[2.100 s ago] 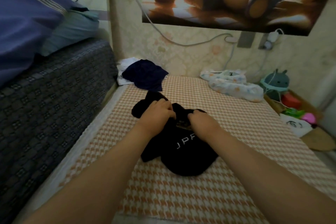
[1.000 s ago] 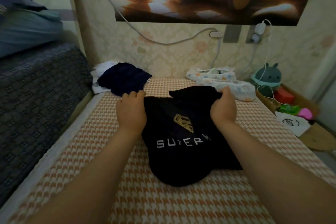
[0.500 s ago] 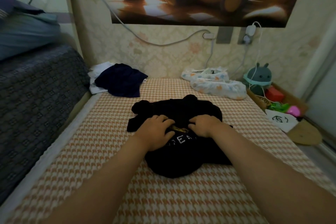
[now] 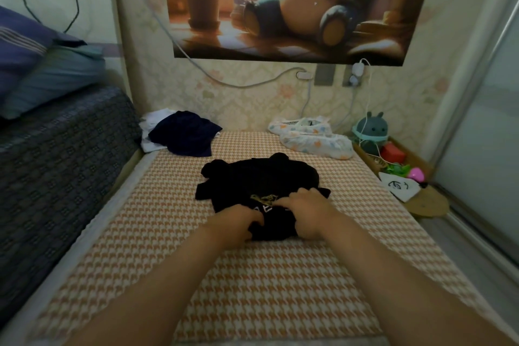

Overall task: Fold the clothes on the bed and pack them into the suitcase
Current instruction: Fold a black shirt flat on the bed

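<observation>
On the checked bed (image 4: 280,289), in the middle, lies a bunched-up black T-shirt (image 4: 261,177). Both hands are at its near edge. The left hand (image 4: 237,223) curls its fingers into the cloth, and the right hand (image 4: 307,209) grips the cloth just beside it. Some dark blue clothes (image 4: 182,132) sit far back, well apart.

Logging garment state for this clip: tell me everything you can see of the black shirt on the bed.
The shirt is black, soft-looking cloth, with a gold emblem and white letters on its front, partly hidden by folds and hands. It lies crumpled in the middle of the bed, on its houndstooth cover, a sleeve sticking out left. The left hand and right hand grip its near part, fingers curled into the cloth. No other garment touches it.
</observation>
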Tool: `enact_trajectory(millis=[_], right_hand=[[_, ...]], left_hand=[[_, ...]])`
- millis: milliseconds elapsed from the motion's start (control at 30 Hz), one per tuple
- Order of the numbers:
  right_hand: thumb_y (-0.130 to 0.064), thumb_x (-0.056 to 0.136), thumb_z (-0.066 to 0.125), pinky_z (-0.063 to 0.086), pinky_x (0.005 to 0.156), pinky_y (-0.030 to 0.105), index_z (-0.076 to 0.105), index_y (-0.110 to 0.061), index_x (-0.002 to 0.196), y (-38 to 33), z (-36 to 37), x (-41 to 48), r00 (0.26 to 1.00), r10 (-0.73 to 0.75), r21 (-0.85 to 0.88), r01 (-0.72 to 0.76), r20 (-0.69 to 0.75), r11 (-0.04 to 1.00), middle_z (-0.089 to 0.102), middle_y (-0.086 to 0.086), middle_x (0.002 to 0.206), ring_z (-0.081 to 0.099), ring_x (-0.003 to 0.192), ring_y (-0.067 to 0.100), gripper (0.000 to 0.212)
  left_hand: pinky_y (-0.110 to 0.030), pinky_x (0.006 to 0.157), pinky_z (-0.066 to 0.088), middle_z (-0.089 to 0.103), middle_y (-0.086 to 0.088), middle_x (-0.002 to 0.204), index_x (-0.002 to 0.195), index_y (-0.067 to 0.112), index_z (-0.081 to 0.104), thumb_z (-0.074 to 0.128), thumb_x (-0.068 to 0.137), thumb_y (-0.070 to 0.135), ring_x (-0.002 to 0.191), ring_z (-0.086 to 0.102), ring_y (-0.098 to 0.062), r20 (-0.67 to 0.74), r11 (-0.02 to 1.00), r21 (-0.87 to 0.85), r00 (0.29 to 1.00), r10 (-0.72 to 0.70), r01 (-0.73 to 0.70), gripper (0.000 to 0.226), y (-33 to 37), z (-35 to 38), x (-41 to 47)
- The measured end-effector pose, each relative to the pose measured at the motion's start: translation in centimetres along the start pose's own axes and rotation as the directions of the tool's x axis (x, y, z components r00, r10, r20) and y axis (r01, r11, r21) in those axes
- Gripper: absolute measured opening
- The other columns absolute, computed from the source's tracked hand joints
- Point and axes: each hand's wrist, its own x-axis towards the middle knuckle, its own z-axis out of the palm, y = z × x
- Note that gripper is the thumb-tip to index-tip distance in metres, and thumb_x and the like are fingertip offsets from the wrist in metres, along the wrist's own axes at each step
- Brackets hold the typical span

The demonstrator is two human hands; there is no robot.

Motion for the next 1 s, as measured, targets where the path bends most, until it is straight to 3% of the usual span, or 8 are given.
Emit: enact_trajectory(millis=[167,267,400,567,667,767,867,1000], right_hand=[[-0.013,0.094,0.048,0.044,0.075,0.033,0.065,-0.03,0.123,1.9,-1.2,-1.0,0.962,0.178,0.097,-0.161,-0.208,0.982,0.055,-0.001,0.112,0.058,0.094,0.022,0.037],[-0.013,0.093,0.049,0.043,0.066,0.032,0.063,-0.027,0.12,2.6,-1.3,-1.4,0.885,0.361,0.183,-0.319,-0.293,0.93,0.054,0.002,0.112,0.058,0.087,0.024,0.033],[-0.017,0.09,0.053,0.043,0.087,0.036,0.062,-0.028,0.125,2.5,-0.9,-1.1,0.909,0.378,0.022,-0.38,-0.175,0.925,0.055,0.003,0.119,0.053,0.107,0.025,0.037],[-0.027,0.082,0.062,0.021,0.114,0.042,0.052,-0.036,0.133,0.6,1.2,0.0,0.996,0.083,0.034,-0.082,-0.029,0.996,0.05,-0.002,0.125,0.041,0.12,0.022,0.052],[-0.022,0.09,0.058,0.012,0.12,0.045,0.061,-0.032,0.12,0.0,1.2,0.8,0.998,0.062,-0.052,-0.062,0.0,0.997,0.06,-0.004,0.115,0.046,0.114,0.02,0.032],[-0.021,0.094,0.051,0.026,0.11,0.04,0.062,-0.028,0.114,0.4,0.9,1.0,0.995,0.103,-0.065,-0.102,0.01,0.993,0.063,-0.003,0.105,0.051,0.102,0.019,0.024],[-0.024,0.09,0.054,0.04,0.076,0.03,0.065,-0.023,0.086,0.9,0.9,0.6,0.988,0.107,0.082,-0.116,0.11,0.99,0.061,-0.003,0.084,0.055,0.08,0.017,0.012],[-0.023,0.083,0.065,0.032,0.052,0.03,0.043,-0.018,0.056,0.1,-1.3,-0.8,0.966,0.039,0.402,-0.142,0.254,0.905,0.043,-0.004,0.055,0.039,0.05,0.012,0.036]], left_hand=[[-0.03,0.098,0.044,0.061,0.002,0.121,0.129,0.029,0.061,0.052,0.094,0.0,0.11,0.058,-0.019,-0.302,0.979,-0.183,0.953,0.028,-0.087,0.046,-3.8,-2.8,-1.3],[-0.032,0.098,0.045,0.064,-0.001,0.121,0.131,0.03,0.059,0.052,0.092,-0.002,0.111,0.06,-0.022,-0.452,0.981,-0.169,0.877,-0.161,0.093,0.051,-7.9,-4.2,-2.3],[-0.036,0.095,0.049,0.066,-0.004,0.12,0.123,0.024,0.067,0.055,0.093,0.012,0.104,0.061,-0.024,-0.168,0.884,-0.043,0.869,-0.466,0.466,0.035,-10.7,-2.5,-3.0],[-0.04,0.099,0.044,0.047,0.005,0.131,0.131,0.037,0.05,0.061,0.081,0.034,0.118,0.048,-0.023,-0.17,0.985,-0.138,0.978,-0.124,0.101,0.051,-6.2,-1.2,-2.2],[-0.045,0.109,0.033,0.032,0.005,0.148,0.149,0.043,0.018,0.06,0.074,0.068,0.132,0.037,-0.026,0.035,0.987,0.111,0.993,-0.117,0.112,0.09,-3.3,0.4,-1.5],[-0.04,0.105,0.039,0.047,0.0,0.136,0.147,0.038,0.031,0.062,0.086,0.051,0.124,0.047,-0.026,-0.002,0.986,0.084,0.99,-0.143,0.142,0.07,-3.6,1.1,-1.1],[-0.031,0.088,0.048,0.057,0.001,0.105,0.121,0.029,0.062,0.054,0.091,0.017,0.1,0.057,-0.02,-0.087,0.991,-0.097,0.991,-0.1,0.091,0.034,-3.8,-0.6,-1.4],[-0.03,0.078,0.048,0.062,0.004,0.091,0.088,0.025,0.068,0.05,0.093,0.014,0.086,0.058,-0.016,-0.089,0.973,-0.17,0.981,-0.173,0.157,0.021,-3.9,-5.3,-3.0]])
